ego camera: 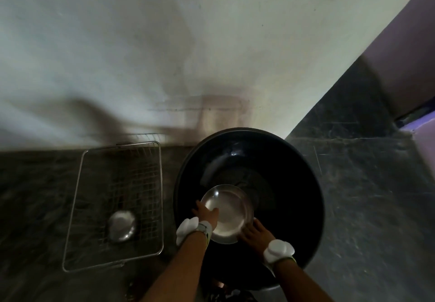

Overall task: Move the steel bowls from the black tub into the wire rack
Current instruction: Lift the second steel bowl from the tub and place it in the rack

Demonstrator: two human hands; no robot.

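Steel bowl (227, 213), held by both hands (206, 212) (253, 230) over the black tub (294, 184) at lower centre; another bowl (122, 226) already lies in the wire rack (94, 160), lower left.

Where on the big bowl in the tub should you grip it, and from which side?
Grip the bowl by its thin rim, at two opposite edges, coming from the near side. It lies open side up in the tub, so the smooth curved wall gives little purchase. The left hand and right hand are already at opposite sides of the rim.
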